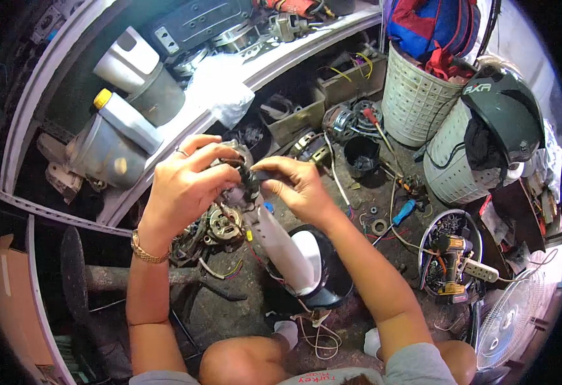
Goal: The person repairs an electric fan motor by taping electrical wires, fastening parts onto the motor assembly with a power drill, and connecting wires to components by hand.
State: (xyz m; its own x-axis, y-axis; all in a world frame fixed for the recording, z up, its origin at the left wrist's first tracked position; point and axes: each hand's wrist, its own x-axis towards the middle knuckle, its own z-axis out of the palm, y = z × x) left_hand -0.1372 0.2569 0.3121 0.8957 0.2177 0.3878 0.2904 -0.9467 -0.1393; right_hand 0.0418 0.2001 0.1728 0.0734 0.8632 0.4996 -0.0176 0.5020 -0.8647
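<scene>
A fan stand (282, 247) with a white neck rises from a black and white base (340, 282) on the floor in front of me. At its top is a metal fan motor (235, 196), partly covered by my fingers. My left hand (194, 183), with a ring and a gold bracelet, is closed around the motor's left side. From the right, my right hand (301, 191) pinches a small dark part (265, 174) against the motor, thumb and forefinger together. What exactly that part is cannot be made out. Another bare motor (223, 223) lies just below my left hand.
A bowl of screws (451, 221) holds a yellow cordless drill (453, 266) beside a power strip (481, 271). A blue screwdriver (404, 212), wires and a black cup (362, 156) lie around the floor. White baskets (416, 102), a helmet (502, 112) and a fan grille (509, 321) stand at right; a shelf (306, 51) runs behind.
</scene>
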